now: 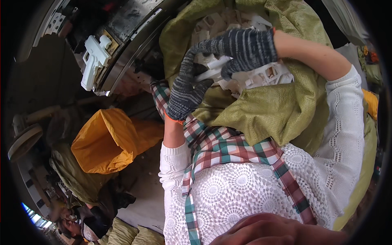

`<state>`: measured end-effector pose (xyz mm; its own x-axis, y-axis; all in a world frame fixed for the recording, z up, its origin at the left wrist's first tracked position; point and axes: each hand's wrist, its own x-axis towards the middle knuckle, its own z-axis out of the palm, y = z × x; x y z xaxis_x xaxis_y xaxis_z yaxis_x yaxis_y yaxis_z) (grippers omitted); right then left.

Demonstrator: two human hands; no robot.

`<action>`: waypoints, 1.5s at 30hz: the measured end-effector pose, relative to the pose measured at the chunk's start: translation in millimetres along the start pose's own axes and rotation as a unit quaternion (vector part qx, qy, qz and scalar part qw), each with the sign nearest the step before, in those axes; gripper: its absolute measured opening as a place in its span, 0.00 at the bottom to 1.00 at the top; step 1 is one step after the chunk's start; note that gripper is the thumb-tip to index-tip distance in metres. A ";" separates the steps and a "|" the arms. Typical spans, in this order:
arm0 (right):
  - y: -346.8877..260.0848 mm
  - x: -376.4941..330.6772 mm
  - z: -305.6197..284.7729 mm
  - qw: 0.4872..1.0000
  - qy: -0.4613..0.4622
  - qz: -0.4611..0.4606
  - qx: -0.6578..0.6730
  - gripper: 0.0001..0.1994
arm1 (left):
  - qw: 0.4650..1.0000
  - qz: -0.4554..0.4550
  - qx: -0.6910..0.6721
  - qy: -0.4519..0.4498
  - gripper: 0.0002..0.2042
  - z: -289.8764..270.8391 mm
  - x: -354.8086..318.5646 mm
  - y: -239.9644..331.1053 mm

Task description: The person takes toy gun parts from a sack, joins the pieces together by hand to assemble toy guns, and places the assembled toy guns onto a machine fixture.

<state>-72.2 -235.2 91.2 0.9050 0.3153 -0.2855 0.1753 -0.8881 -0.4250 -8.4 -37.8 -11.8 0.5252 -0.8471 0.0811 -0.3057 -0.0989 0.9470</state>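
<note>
Both my hands wear grey-and-black striped knit gloves and meet over an open green woven sack (277, 102). My left hand (184, 92) curls its fingers and thumb around one end of a white plastic piece (209, 74). From the right, my right hand (249, 48) bends over the same piece, its thumb down beside the other end. The gloves hide part of the piece, so its full shape does not show. Inside the sack, under my hands, lie many loose white plastic parts (269, 75), some with openings like frames.
A white toy pistol (96, 61) lies on a machine ledge at the upper left. Below it, an open orange sack (102, 141) stands left of my lap. Another person (87, 222) is at the lower left, near folded green sacks (134, 234).
</note>
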 end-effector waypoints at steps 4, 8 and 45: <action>23.0 7.1 34.6 0.981 0.171 -0.058 0.076 0.24 | 0.980 0.042 -0.141 0.132 0.30 7.0 -2.6 -3.4; 41.7 34.1 48.5 0.930 0.304 -0.158 0.130 0.26 | 0.888 -0.090 -0.402 0.203 0.16 -7.0 -9.8 -18.6; 74.9 -39.8 -95.3 0.787 0.379 0.060 0.482 0.10 | 0.964 0.041 0.169 0.202 0.28 26.6 7.3 -59.9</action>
<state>-58.2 -346.1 152.6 0.9280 -0.3666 0.0665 0.0262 -0.1137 -0.9932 -7.4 -51.9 -76.2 0.7332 -0.5941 0.3309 -0.5655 -0.2622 0.7820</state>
